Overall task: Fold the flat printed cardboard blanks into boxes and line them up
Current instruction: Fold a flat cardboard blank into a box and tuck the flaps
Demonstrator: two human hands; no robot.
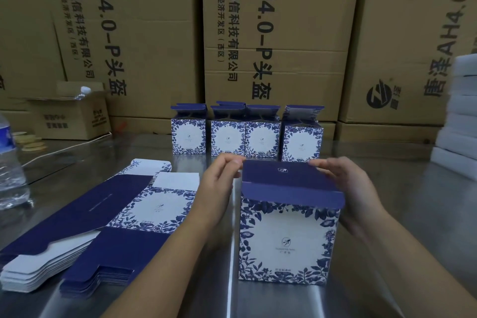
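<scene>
Flat blanks [116, 214]: one stack at the near left of the counter [400, 214], fanned at its near edge, with too many sheets to count. It probably sits by the left arm so the next sheet is an easy reach.
Box in work [286, 240]: one, upright on the counter just right of the stack, floral front toward the person. Standing it on its base leaves both hands free for the top.
Lid flap [286, 175]: dark blue, folded over the box's top. Its tuck tab hangs down over the front and looks not yet tucked in.
Left grip [219, 183]: fingertips pinch the lid flap's far left corner.
Right grip [346, 188]: fingers curl over the lid flap's right edge. Holding both sides likely keeps the fold square.
Finished row [262, 139]: four fronts counted, side by side, tops open. Extra flaps behind hint at more, which cannot be counted.
Water bottle [10, 162]: one, far left.
Shipping cartons [271, 33]: at least three, stacked as a back wall.
</scene>
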